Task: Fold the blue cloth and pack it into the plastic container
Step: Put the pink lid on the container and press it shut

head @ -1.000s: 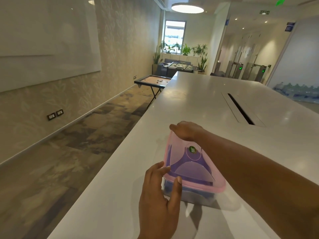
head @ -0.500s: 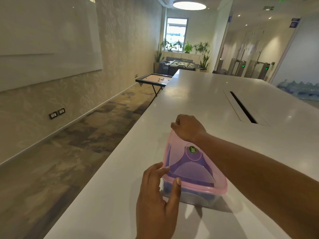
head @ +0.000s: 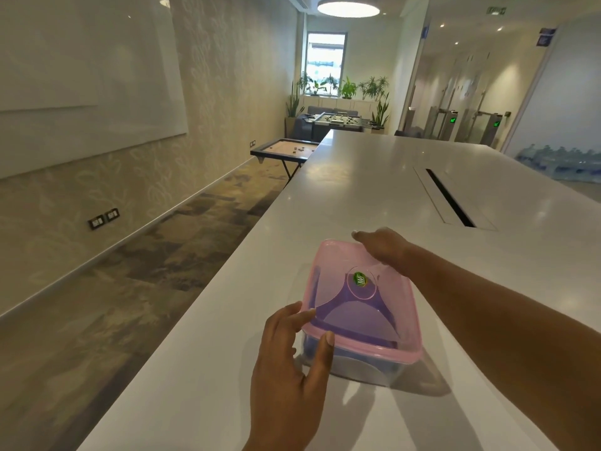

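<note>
Fingers of the left hand spread wide against the near left corner of the pink lid, thumb pressing its edge. At the far edge, the right hand lies flat on the lid, fingers loosely extended. Under the lid, the blue cloth sits folded inside the plastic container, near the left edge of the white desk.

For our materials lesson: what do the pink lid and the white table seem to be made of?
Translucent pink rectangular lid: likely thin plastic, since the blue cloth shows through it. Long white table: smooth and semi-gloss, reflecting the ceiling lights; laminate or solid surface, unclear which.
</note>
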